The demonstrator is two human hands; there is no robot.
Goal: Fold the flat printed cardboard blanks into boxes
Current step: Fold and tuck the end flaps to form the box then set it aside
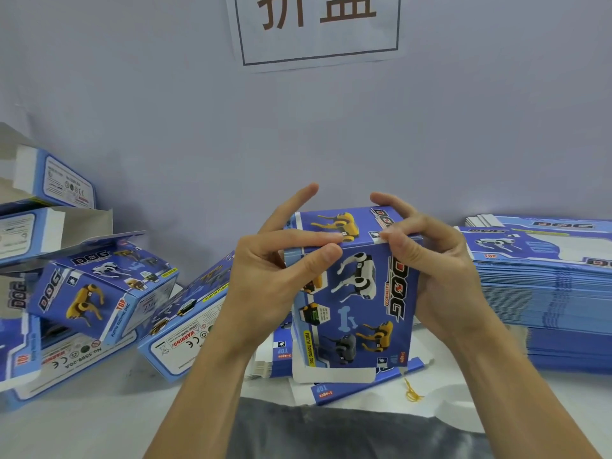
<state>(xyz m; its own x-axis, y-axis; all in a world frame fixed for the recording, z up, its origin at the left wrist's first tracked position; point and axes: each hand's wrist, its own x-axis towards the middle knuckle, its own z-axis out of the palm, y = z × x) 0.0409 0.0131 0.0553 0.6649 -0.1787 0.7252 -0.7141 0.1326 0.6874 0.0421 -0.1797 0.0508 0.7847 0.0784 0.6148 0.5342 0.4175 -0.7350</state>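
At the far left we count two open boxes (49,183) stacked against the wall, then three folded boxes (99,289) tumbled on the white worktop (99,409); more may sit beyond the frame edge. In the middle we hold one half-formed box (357,293) upright above the worktop, its white end flap hanging at the bottom. Our left hand (275,276) pinches the top left corner, thumb and forefinger closed on the upper flap. Our right hand (440,273) clamps the box's right side, fingertips pressing the top edge. Beneath it lie a few flat blanks (347,389), count unclear, and one yellow thread (412,392). At the right stands one tall stack of flat blanks (546,293). One paper sign (318,24) hangs on the wall above.
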